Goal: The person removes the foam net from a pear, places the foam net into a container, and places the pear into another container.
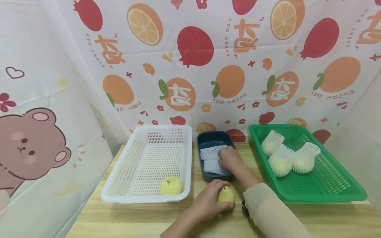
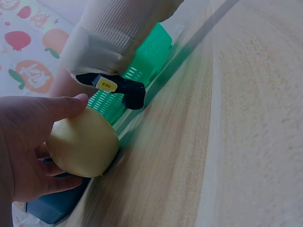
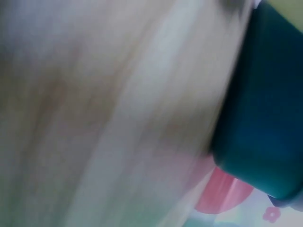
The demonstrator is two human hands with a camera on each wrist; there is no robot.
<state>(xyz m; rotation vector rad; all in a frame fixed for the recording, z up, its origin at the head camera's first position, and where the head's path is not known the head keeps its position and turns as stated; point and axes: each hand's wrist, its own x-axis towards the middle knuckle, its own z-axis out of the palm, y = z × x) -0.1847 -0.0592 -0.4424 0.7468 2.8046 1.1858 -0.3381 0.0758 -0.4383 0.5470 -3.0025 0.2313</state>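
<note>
My left hand [image 1: 208,200] holds a yellow-green pear [image 1: 226,195] above the wooden table, thumb on one side and fingers on the other. In the left wrist view the same pear [image 2: 84,142] shows its smooth pale side. My right hand [image 1: 231,159] reaches into a dark blue box [image 1: 212,135], its curled fingers at the right end of a white foam net sleeve [image 1: 212,152]. A second foam net sleeve [image 1: 215,167] lies just in front. The fingertips are hidden in the head view; the right wrist view shows only the blue box wall [image 3: 265,118] and blurred table.
A white basket [image 1: 117,198] on the left holds one pear [image 1: 171,185] in its near right corner. The green basket [image 1: 324,198] on the right holds several pears in foam nets [image 1: 279,162]. A fruit-print cloth [image 1: 190,66] hangs behind.
</note>
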